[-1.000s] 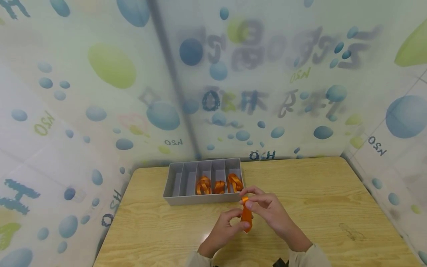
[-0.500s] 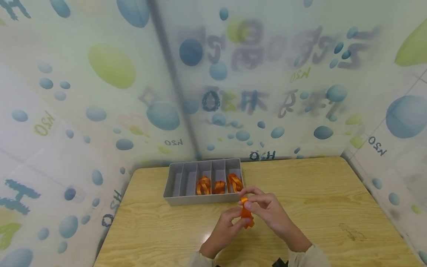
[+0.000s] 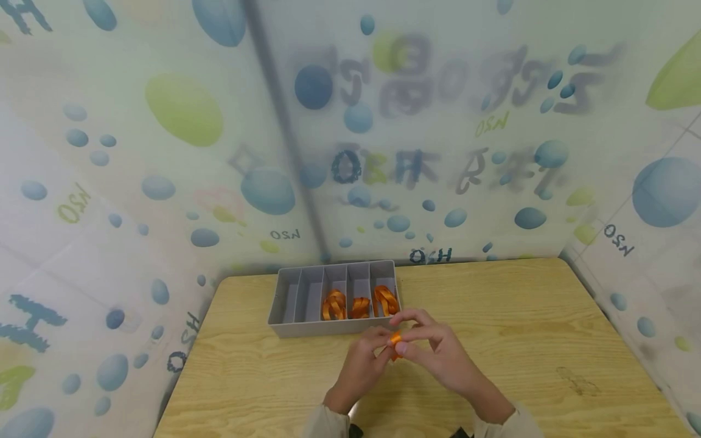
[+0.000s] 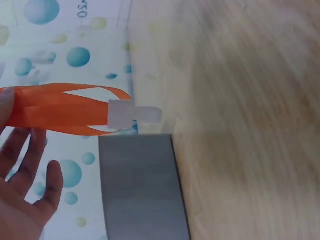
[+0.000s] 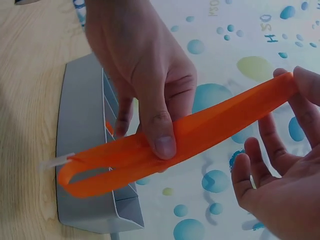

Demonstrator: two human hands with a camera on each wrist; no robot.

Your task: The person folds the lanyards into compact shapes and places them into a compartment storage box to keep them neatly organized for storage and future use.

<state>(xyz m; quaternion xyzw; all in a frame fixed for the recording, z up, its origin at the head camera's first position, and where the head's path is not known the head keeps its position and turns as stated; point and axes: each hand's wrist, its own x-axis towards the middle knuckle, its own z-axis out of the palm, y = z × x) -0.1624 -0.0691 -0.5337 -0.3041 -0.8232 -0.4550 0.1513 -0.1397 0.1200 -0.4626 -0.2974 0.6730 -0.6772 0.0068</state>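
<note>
My right hand (image 3: 446,359) pinches the folded end of an orange ribbon (image 5: 215,122) between thumb and fingertip, its other fingers spread. My left hand (image 3: 358,365) also pinches the ribbon; in the right wrist view its thumb presses on the flat middle. The two hands meet at the ribbon in the head view, covering most of it. The ribbon is doubled lengthwise, with an open loop at its far end. A white tab (image 4: 120,114) sticks out from that end in the left wrist view.
A grey divided box (image 3: 328,327) stands at the back of the wooden table (image 3: 520,328), just beyond the hands. Coiled orange ribbons (image 3: 334,304) lie in its three right-hand compartments. Behind the table rises a patterned curtain wall (image 3: 356,213).
My left hand has moved up along the ribbon to my right hand, so less ribbon shows between them. My right hand has shifted slightly left and down. The box stays put.
</note>
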